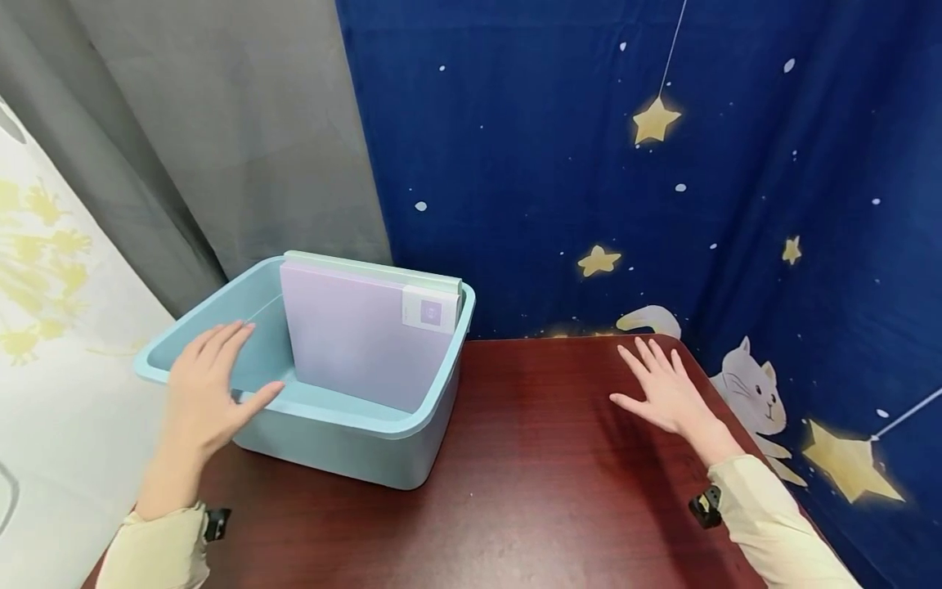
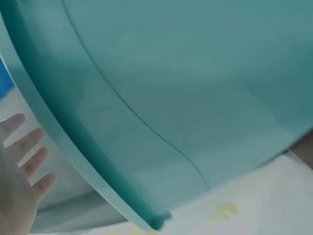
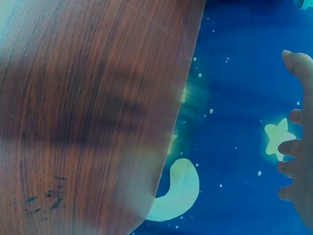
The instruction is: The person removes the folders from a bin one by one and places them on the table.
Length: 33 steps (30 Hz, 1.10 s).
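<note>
A light blue plastic bin [image 1: 331,446] stands on the left part of the table. Inside it, a flat lilac box [image 1: 361,335] with a white label leans upright in front of a pale green one [image 1: 368,270]. My left hand [image 1: 206,384] hovers over the bin's near left corner, fingers extended and thumb apart, holding nothing. In the left wrist view the bin's wall [image 2: 171,98] fills most of the picture, with fingers [image 2: 34,161] beyond its rim. Over the table's right side, my right hand [image 1: 666,388] is spread with nothing in it.
The dark red wooden table [image 1: 530,491] has its right edge close beside my right arm. Behind it hangs a navy curtain [image 1: 530,164] with stars and a cat print, next to a grey curtain [image 1: 250,123]. White printed fabric [image 1: 59,393] lies along the left.
</note>
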Available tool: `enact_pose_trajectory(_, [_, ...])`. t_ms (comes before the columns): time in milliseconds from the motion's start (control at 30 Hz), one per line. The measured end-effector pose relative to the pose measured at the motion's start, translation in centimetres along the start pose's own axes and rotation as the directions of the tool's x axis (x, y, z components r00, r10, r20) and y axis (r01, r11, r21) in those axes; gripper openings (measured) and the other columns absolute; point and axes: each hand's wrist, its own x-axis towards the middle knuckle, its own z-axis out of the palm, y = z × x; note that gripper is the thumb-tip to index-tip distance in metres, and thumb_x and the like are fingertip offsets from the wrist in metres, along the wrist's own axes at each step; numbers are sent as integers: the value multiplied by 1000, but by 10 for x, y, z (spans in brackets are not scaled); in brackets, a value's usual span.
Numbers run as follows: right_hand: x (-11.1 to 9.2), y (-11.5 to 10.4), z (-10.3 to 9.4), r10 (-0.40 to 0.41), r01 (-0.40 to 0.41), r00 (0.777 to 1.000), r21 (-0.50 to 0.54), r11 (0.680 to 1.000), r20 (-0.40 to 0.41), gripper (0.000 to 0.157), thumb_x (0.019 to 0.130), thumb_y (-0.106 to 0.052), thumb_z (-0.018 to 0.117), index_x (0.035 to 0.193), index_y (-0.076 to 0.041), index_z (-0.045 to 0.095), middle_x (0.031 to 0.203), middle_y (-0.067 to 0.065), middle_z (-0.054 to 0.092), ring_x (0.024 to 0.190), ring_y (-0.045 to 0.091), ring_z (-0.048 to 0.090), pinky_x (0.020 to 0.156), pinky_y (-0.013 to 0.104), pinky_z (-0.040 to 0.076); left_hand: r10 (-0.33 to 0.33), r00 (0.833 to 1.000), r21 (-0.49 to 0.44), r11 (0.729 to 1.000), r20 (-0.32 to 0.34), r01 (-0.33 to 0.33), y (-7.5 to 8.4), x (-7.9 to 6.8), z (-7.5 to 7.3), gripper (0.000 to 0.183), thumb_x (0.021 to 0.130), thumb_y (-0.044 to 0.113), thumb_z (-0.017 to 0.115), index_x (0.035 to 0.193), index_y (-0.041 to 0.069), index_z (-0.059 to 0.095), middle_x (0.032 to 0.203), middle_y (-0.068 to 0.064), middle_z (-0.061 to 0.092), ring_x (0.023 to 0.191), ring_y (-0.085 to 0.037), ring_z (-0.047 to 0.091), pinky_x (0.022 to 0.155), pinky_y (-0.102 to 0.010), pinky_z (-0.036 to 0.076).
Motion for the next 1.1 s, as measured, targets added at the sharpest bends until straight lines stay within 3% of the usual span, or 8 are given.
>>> enact_pose_trajectory(133, [1,0,-3,-2,2,1000,-7,1000,0,80,81,-56,53,140,-6,31,144,28,22,132,45,18,103,60,8,-39,999,-1,999,28,39,-20,-5,-4,86,74,69,46,121,-3,53,120,-25,53,112,-43,42,104,-44,25])
enact_pose_trajectory(300, [3,-3,-4,-16,16,1000,-13,1000,-2,80,81,-55,53,140,-6,32,144,28,23,131,45,18,103,61,9,-79,996,24,997,41,78,-40,-9,-4,71,72,53,58,116,-3,56,116,-25,55,108,-43,44,93,-51,29])
enact_pose_trajectory(500, [13,-15,-8,-32,32,999,20,999,-19,78,82,-54,52,141,-7,31,144,24,26,133,40,20,104,58,13,-146,988,31,989,51,145,-60,-22,-1,62,73,43,61,114,-2,56,112,-25,56,104,-43,45,89,-51,30])
enact_pose_trajectory(767, [31,-40,-20,-54,75,992,179,981,-117,73,82,-46,59,138,-5,35,139,20,37,128,36,33,103,52,24,-205,972,60,978,112,199,-67,-33,3,58,76,42,60,114,-1,55,113,-26,55,105,-43,42,87,-52,26])
enact_pose_trajectory(1100, [54,-60,-40,-40,72,993,291,954,-115,76,82,-50,58,141,-11,31,143,12,34,130,31,31,103,50,27,-201,975,52,979,90,197,-69,-35,8,56,76,43,60,111,-1,58,112,-24,56,104,-43,43,86,-53,25])
